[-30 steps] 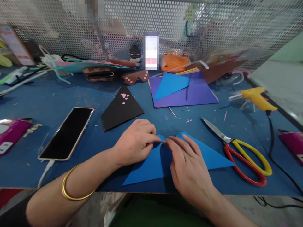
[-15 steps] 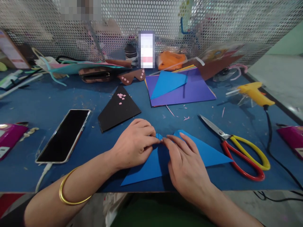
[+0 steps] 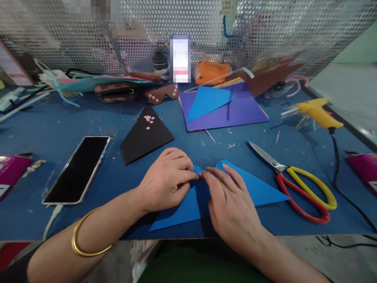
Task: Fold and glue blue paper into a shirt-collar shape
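A folded sheet of blue paper [image 3: 184, 212] lies at the table's front edge under both hands, its pointed corners reaching out left and right. At its upper middle edge, my left hand [image 3: 166, 179] is closed, with thumb and fingertips pinching a small fold. My right hand [image 3: 231, 200] bends over the same sheet, its index fingertip at that fold and its other fingers pressing the paper; its thumb is hidden. The fingertips of both hands nearly meet. The sheet's right corner touches the red handle of the scissors [image 3: 278, 165], which lie with their blades closed.
Black folded card [image 3: 145, 137] with pink paper bits lies beyond my left hand. Purple sheets [image 3: 244, 114] carry another blue piece [image 3: 209, 100]. A phone [image 3: 78, 169] on a cable lies left. The yellow glue gun [image 3: 318, 112] is right, its cord trailing forward. A mesh panel stands behind.
The view has shifted slightly. Both hands stay at the same fold of the blue paper, with almost no visible movement.
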Demonstrator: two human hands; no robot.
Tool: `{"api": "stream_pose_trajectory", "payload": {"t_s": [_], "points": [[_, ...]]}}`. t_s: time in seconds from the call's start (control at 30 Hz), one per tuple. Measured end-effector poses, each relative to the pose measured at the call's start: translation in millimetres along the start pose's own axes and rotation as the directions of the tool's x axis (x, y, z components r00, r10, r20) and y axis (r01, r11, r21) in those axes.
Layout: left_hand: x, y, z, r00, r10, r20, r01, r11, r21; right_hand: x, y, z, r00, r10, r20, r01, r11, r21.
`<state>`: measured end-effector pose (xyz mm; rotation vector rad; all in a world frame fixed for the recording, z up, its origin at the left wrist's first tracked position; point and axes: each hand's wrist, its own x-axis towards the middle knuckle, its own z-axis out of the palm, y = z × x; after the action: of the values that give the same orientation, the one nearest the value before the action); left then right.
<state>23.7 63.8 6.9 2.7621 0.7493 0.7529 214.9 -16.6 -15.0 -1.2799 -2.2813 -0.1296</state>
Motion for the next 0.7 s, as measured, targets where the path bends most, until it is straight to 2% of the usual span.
{"api": "stream_pose_trajectory", "payload": {"t_s": [0.13, 0.43, 0.7], "points": [[0.0, 0.0, 0.3, 1.0, -0.006, -0.012, 0.006, 1.0, 0.024, 0.1, -0.5, 0.5, 1.0, 0.008, 0.006, -0.008, 1.0, 0.008], [-0.3, 1.1, -1.4, 0.999, 0.021, 0.049, -0.024, 0.997, 0.067, -0.4, -0.7, 0.2, 1.0, 0.001, -0.001, -0.001, 1.0, 0.007], [-1.0, 0.2, -3.0, 0.997, -0.032, 0.074, 0.032, 0.999, 0.01, -0.2, -0.6, 0.3, 1.0, 0.009, 0.006, -0.009, 1.0, -0.003]]}}
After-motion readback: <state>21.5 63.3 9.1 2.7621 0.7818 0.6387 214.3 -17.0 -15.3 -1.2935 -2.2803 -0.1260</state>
